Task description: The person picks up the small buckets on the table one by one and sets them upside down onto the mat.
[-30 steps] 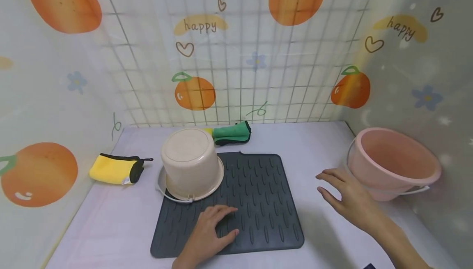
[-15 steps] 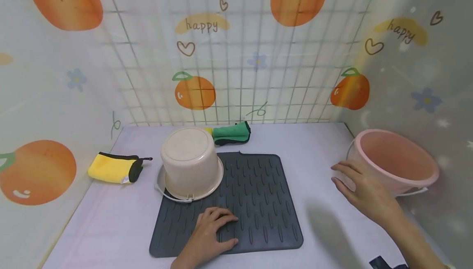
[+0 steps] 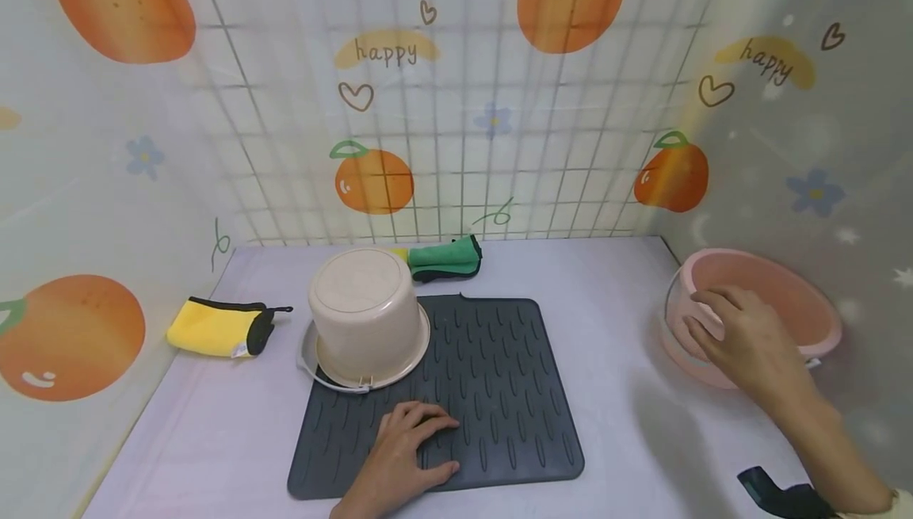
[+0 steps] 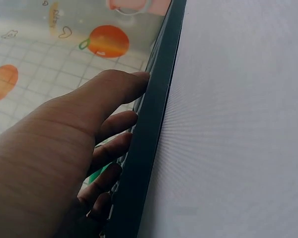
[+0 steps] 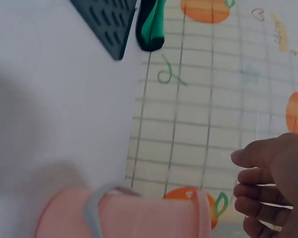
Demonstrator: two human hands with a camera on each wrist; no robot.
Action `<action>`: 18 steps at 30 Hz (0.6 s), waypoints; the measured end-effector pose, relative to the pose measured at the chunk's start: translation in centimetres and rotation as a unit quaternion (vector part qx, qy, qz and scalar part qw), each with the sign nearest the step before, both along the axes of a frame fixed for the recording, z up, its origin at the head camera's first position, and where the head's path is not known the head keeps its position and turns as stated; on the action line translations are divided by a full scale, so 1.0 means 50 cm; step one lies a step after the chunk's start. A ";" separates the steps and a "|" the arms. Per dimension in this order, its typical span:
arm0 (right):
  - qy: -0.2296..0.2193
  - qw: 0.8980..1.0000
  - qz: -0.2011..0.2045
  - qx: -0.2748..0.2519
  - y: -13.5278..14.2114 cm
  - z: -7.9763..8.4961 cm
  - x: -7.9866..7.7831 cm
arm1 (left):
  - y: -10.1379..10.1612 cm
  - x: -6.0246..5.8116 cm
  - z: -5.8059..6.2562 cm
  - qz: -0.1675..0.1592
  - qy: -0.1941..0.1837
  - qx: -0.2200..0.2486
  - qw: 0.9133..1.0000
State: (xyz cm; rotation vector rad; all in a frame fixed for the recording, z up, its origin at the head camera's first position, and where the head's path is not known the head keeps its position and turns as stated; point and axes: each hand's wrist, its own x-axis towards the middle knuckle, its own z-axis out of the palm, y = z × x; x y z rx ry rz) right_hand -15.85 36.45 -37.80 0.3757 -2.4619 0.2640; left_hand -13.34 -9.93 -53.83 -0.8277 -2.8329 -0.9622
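Pink bucket sits mouth up on the white-covered table, far right, near the printed side sheet. Grey handle hangs down its outer wall.

Right hand: overlaps the bucket's near left rim in the head view; right wrist view shows clear air between hand and rim. Fingers loosely bent, side by side, thumb parted from them. Dark strap at the wrist.

Left hand: over the front edge of the dark grey ribbed mat; thumb and fingers spread apart in a relaxed C, tips at or just above the ribs — contact cannot be told for certain.

Beige bucket stands upside down over the mat's left rear part, base up; its handle runs round the left and front of the rim.

Yellow zip pouch lies left of the beige bucket, well apart from the mat. Folded green cloth with black edging lies just behind the mat — yellow bit beside it, mostly hidden by the beige bucket.
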 end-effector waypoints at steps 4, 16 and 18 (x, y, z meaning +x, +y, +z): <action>-0.033 0.999 -0.031 -0.001 0.025 -0.001 -0.007 | 0.000 0.000 -0.001 0.001 0.001 -0.004 1.000; -0.097 0.993 -0.071 -0.008 0.050 -0.014 -0.005 | 0.001 0.002 -0.003 -0.001 0.009 0.005 1.000; -0.119 0.989 -0.088 -0.016 0.050 -0.016 -0.006 | 0.001 0.001 -0.002 -0.001 0.011 0.007 1.000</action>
